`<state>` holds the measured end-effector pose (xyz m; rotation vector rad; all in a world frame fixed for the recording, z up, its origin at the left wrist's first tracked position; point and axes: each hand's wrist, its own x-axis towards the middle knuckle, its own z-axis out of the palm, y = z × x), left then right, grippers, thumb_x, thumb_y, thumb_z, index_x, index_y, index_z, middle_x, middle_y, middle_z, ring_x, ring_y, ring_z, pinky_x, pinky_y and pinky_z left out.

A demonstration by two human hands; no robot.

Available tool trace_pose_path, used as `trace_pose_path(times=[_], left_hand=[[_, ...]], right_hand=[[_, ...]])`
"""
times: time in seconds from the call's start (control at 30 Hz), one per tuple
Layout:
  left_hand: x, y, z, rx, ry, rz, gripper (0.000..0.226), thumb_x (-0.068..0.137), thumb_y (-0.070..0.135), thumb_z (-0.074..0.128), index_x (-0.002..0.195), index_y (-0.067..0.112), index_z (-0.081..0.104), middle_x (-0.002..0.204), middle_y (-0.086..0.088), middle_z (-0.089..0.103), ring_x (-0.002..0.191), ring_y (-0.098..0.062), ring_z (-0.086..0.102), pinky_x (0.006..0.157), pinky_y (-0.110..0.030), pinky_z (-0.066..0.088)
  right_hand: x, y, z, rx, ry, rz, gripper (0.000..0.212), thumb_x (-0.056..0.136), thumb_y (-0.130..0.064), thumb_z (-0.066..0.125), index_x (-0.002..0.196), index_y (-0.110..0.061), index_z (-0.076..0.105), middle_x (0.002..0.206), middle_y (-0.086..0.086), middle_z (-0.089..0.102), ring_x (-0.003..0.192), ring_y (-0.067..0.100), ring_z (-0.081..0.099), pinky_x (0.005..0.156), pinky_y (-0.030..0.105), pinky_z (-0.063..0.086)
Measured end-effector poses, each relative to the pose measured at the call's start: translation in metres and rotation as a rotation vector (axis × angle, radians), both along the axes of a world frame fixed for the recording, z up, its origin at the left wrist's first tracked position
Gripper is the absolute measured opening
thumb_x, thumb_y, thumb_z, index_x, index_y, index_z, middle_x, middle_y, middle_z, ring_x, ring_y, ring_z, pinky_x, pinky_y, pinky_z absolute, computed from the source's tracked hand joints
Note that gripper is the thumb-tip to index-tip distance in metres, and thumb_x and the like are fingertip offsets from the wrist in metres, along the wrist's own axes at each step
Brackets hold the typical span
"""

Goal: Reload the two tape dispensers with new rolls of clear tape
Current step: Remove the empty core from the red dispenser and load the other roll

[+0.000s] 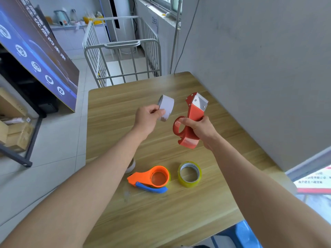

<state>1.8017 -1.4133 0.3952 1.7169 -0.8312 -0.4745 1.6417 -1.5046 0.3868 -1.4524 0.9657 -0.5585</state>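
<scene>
Closest to the person, on the light wood-grain table [179, 221], there's an orange plastic tape dispenser with a blue lever [143, 176] lying flat. Just beside it is a fresh roll of clear, yellowish tape [186, 184], also flat. Another pale roll [132, 166] peeks out from behind the left forearm, too hidden to say much about.

Further out, both hands are up over the table. The left hand [147, 119] has its fingers curled, with thumb and fingertips pinching a pale grey-white ring [167, 106]. That looks to me like a bare cardboard core: featherweight, easy to crush, so a light pinch on the rim is plenty. The right hand [198, 128] is wrapped around the middle of a red plastic handheld dispenser [194, 111], with the thumb over the edge of its empty round hub.

The red one looks like rigid plastic, light, a bit glossy so maybe slippy. The toothed metal blade [201, 102] at the top is the bit to keep fingers off, so grab the body like they're doing. The new roll should be heavier and stiff, best taken by the outer wall or through the hole. Its sides may be tacky.

I can't spot any brand on the dispensers or the tape. There's a red-and-white notice [315, 179] off to the right with small print, unreadable. Further back, a leaning blue board [35, 56] has big Chinese characters and round icons, and a small paper sign [155, 23] by the window has a few characters, but I can't read either
</scene>
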Motion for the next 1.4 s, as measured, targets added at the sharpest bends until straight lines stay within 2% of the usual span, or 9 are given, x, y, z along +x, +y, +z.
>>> trace_pose_path(times=[0.17, 0.3, 0.37, 0.5, 0.67, 0.93, 1.03, 1.27, 1.4], left_hand=[[-0.001, 0.001, -0.033, 0.103, -0.027, -0.03, 0.026, 0.078, 0.006, 0.068, 0.103, 0.002, 0.069, 0.084, -0.007, 0.064, 0.076, -0.016, 0.054, 0.074, -0.026, 0.043], [-0.001, 0.001, -0.059, 0.186, -0.14, -0.079, 0.013, 0.074, 0.005, 0.069, 0.086, 0.009, 0.072, 0.071, 0.001, 0.057, 0.068, -0.015, 0.047, 0.059, -0.015, 0.038], [0.001, 0.0, -0.073, 0.246, -0.195, -0.111, 0.004, 0.074, 0.006, 0.069, 0.076, 0.009, 0.069, 0.075, 0.001, 0.053, 0.071, -0.016, 0.046, 0.064, -0.024, 0.038], [0.003, -0.001, -0.098, 0.351, -0.243, -0.169, 0.015, 0.077, 0.008, 0.068, 0.091, 0.005, 0.072, 0.086, -0.002, 0.062, 0.081, -0.017, 0.055, 0.075, -0.025, 0.038], [0.0, -0.012, -0.122, 0.426, -0.317, -0.255, 0.016, 0.077, 0.007, 0.068, 0.091, 0.002, 0.072, 0.092, -0.014, 0.067, 0.085, -0.029, 0.06, 0.072, -0.031, 0.04], [0.001, -0.033, -0.153, 0.616, -0.53, -0.421, 0.016, 0.082, 0.001, 0.051, 0.081, -0.007, 0.065, 0.102, -0.018, 0.06, 0.093, -0.035, 0.056, 0.074, -0.036, 0.042], [0.004, -0.036, -0.163, 0.657, -0.548, -0.462, 0.017, 0.082, -0.002, 0.047, 0.069, -0.002, 0.059, 0.089, -0.018, 0.054, 0.088, -0.037, 0.054, 0.07, -0.037, 0.04], [0.002, -0.036, -0.185, 0.787, -0.543, -0.502, 0.023, 0.08, -0.008, 0.04, 0.086, -0.006, 0.063, 0.105, -0.025, 0.06, 0.099, -0.041, 0.054, 0.077, -0.039, 0.04], [-0.013, -0.041, -0.177, 0.587, -0.524, -0.417, 0.017, 0.082, -0.002, 0.049, 0.09, -0.001, 0.064, 0.103, -0.019, 0.061, 0.098, -0.036, 0.056, 0.082, -0.04, 0.046]], right_hand=[[-0.007, -0.001, -0.009, 0.017, 0.007, -0.021, 0.024, 0.071, -0.025, 0.079, 0.082, -0.012, 0.062, 0.086, 0.01, 0.067, 0.078, 0.026, 0.067, 0.075, 0.039, 0.056], [-0.014, -0.003, -0.019, 0.055, 0.018, -0.028, 0.039, 0.069, -0.026, 0.08, 0.097, -0.006, 0.06, 0.09, 0.01, 0.066, 0.077, 0.021, 0.065, 0.072, 0.033, 0.056], [-0.018, -0.004, -0.027, 0.081, 0.032, -0.037, 0.05, 0.068, -0.027, 0.081, 0.105, -0.002, 0.059, 0.094, 0.011, 0.066, 0.078, 0.02, 0.065, 0.069, 0.031, 0.056], [-0.029, -0.009, -0.043, 0.12, 0.055, -0.073, 0.059, 0.066, -0.03, 0.082, 0.111, -0.002, 0.057, 0.098, 0.012, 0.066, 0.079, 0.019, 0.065, 0.063, 0.025, 0.053], [-0.039, -0.019, -0.058, 0.191, 0.081, -0.088, 0.077, 0.061, -0.035, 0.084, 0.123, -0.007, 0.049, 0.115, 0.012, 0.064, 0.093, 0.021, 0.067, 0.064, 0.024, 0.052], [-0.05, -0.033, -0.072, 0.235, 0.117, -0.13, 0.072, 0.059, -0.037, 0.084, 0.117, -0.008, 0.052, 0.103, 0.009, 0.068, 0.078, 0.016, 0.069, 0.06, 0.024, 0.053], [-0.053, -0.038, -0.076, 0.243, 0.143, -0.129, 0.07, 0.061, -0.036, 0.083, 0.118, -0.007, 0.052, 0.103, 0.011, 0.068, 0.081, 0.019, 0.068, 0.066, 0.028, 0.055], [-0.052, -0.04, -0.083, 0.259, 0.17, -0.146, 0.064, 0.065, -0.033, 0.082, 0.115, -0.008, 0.052, 0.104, 0.012, 0.067, 0.085, 0.021, 0.067, 0.075, 0.034, 0.057], [-0.053, -0.039, -0.084, 0.241, 0.177, -0.172, 0.047, 0.066, -0.032, 0.081, 0.102, -0.01, 0.06, 0.093, 0.011, 0.068, 0.078, 0.021, 0.066, 0.075, 0.035, 0.057]])
